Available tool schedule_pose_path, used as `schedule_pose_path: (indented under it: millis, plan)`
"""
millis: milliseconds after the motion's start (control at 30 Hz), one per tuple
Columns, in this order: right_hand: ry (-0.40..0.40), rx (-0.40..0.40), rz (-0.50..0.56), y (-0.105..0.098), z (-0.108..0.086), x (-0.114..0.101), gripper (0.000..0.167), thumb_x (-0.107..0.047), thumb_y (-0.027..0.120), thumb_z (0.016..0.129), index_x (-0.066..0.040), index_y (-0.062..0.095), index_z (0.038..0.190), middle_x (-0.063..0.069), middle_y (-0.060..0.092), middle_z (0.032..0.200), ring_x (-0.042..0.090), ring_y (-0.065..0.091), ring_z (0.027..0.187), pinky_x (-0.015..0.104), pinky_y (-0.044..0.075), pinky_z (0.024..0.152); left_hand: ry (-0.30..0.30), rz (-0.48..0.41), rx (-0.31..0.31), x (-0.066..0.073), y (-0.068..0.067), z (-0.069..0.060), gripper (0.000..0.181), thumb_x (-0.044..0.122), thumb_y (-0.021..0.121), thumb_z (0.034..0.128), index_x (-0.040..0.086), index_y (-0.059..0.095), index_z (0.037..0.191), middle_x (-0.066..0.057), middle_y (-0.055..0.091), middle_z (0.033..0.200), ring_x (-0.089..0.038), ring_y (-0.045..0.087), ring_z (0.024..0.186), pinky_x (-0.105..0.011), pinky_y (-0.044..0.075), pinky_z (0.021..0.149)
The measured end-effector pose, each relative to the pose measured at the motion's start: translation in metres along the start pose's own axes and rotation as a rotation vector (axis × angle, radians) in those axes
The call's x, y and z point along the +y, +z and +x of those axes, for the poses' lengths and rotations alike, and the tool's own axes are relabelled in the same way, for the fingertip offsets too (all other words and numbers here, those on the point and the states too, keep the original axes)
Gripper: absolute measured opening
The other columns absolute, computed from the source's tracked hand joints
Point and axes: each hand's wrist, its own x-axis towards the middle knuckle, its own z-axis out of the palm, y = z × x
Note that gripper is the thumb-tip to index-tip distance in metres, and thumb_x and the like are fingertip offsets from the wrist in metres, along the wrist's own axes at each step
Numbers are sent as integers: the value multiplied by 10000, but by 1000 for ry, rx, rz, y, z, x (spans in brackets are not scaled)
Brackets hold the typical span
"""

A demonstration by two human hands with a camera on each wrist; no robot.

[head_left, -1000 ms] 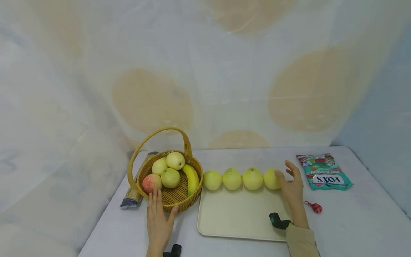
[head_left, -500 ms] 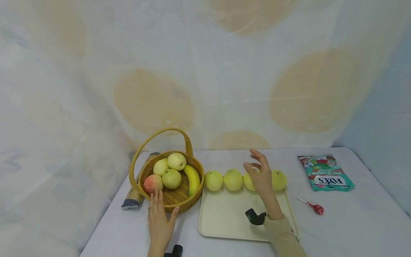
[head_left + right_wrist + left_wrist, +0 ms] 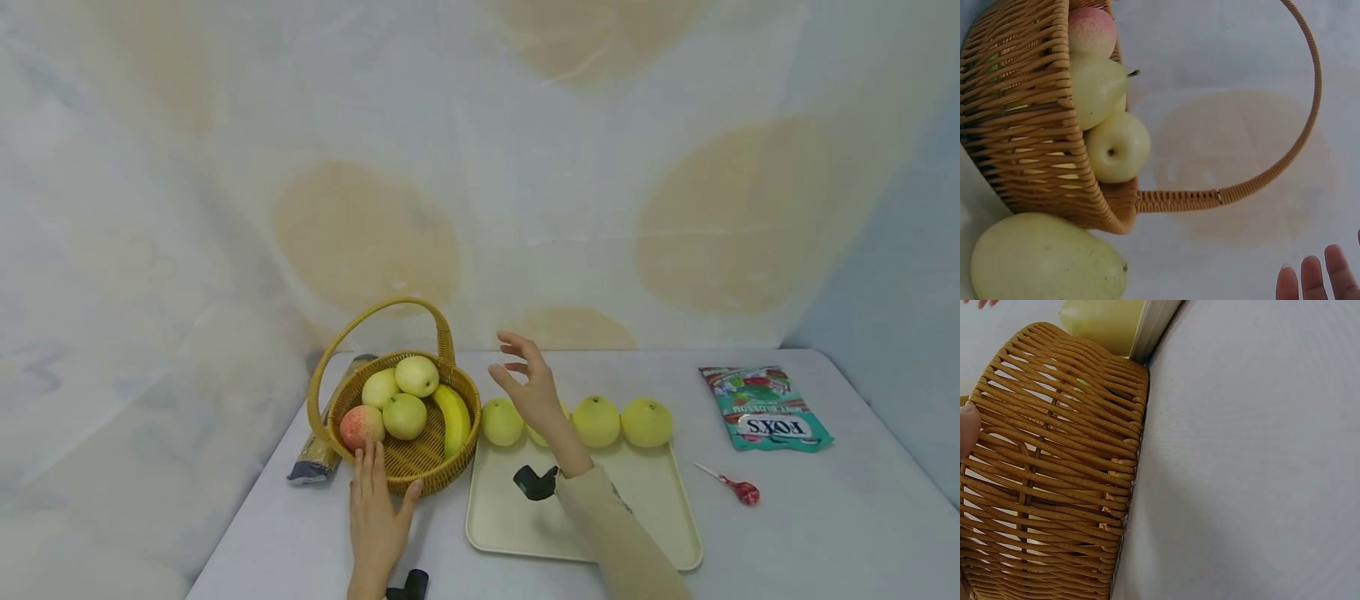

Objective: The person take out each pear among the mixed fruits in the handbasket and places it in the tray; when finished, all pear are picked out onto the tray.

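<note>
Golden wicker hoop-handled basket [image 3: 441, 478] sits roughly 8 o'clock from the right hand [image 3: 531, 388], fingers loosely bent, empty; left hand [image 3: 378, 521] is way nearer, straight fingers touching its rim.

Sweet bag [image 3: 767, 408], teal and red, lying on the table [image 3: 795, 517]; brand name FOX'S, large dark capitals on a white panel [image 3: 775, 427], upside down as seen in the head view; a second, smaller line in pale letters, also inverted, just beyond the panel, apparently ending in BLOSSOM, its first word uncertain; remaining print too small to read
</note>
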Motion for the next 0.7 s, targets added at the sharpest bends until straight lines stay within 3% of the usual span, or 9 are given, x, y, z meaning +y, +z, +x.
schedule_pose_path:
  millis: [267, 433, 700]
  plan:
    - [86, -145, 16, 26, 23, -5, 501, -83, 599, 950, -26, 429, 1418, 204, 449, 1435, 369, 456, 1286, 527, 417, 1055, 4, 2, 9, 0, 0, 0, 837, 394, 664, 888, 33, 259, 1525, -179, 220, 1603, -392, 167, 1483, -676, 254, 1088]
    - [91, -220, -33, 42, 35, -3, 523, -151, 592, 964, -36, 402, 1437, 197, 437, 1456, 368, 443, 1303, 504, 422, 1058, -2, -2, 3, 0, -1, 1, 844, 387, 676, 880, 25, 263, 1521, -180, 222, 1602, -405, 175, 1476, -672, 245, 1097]
    - [113, -280, -38, 56, 44, 6, 542, -195, 597, 961, -72, 397, 1449, 167, 450, 1458, 411, 412, 1320, 561, 389, 1068, -15, -3, -15, 0, -1, 0, 855, 380, 687, 874, 33, 256, 1526, -168, 203, 1611, -387, 155, 1487, -656, 224, 1121]
